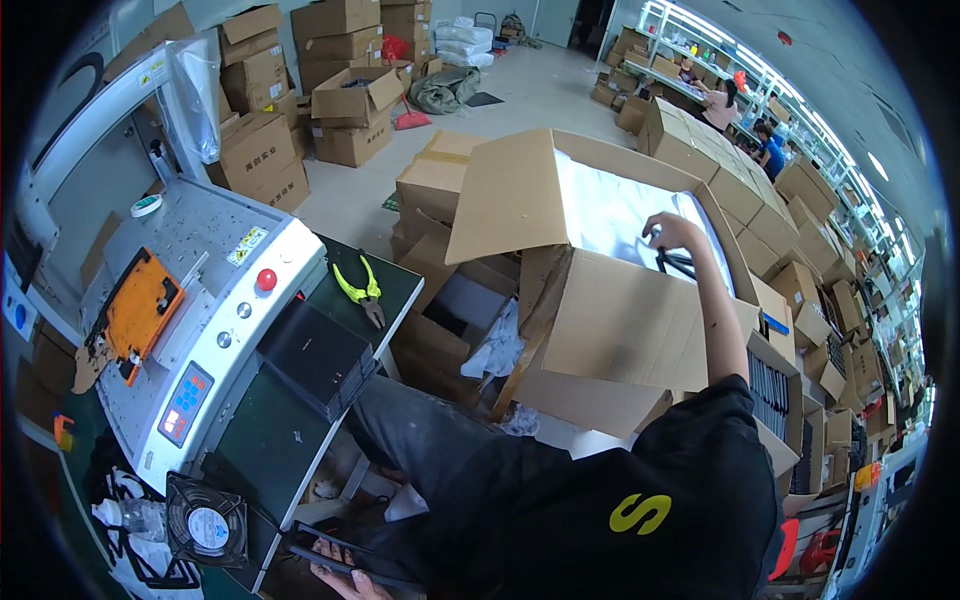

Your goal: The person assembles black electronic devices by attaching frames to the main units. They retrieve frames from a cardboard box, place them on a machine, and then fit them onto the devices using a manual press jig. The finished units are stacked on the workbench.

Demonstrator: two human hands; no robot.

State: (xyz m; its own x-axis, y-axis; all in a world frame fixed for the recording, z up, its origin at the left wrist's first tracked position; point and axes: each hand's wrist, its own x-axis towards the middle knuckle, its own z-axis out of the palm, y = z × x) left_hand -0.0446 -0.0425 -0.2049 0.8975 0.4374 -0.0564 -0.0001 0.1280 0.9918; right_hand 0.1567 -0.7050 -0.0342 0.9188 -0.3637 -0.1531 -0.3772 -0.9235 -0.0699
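My right hand point(675, 235) reaches over a large open cardboard box point(630, 315) with its fingers closed. Thin black strips point(677, 264), perhaps a cable, hang under those fingers. White wrapping point(615, 205) lines the top of the box beneath them. Down by the table's near corner, my left hand point(345, 572) grips a flat black rectangular piece point(350, 556); its lower part is hidden. A stack of black flat boxes point(318, 350) lies on the dark green table edge, with yellow-green pliers point(360, 290) beyond it.
A white machine point(225, 340) with a red button and an orange fixture point(145, 305) stands at left. A small fan point(207, 520) and a plastic bottle point(135, 517) sit near it. Cartons point(255, 160) are stacked behind. Two people point(720, 105) sit by shelves far right.
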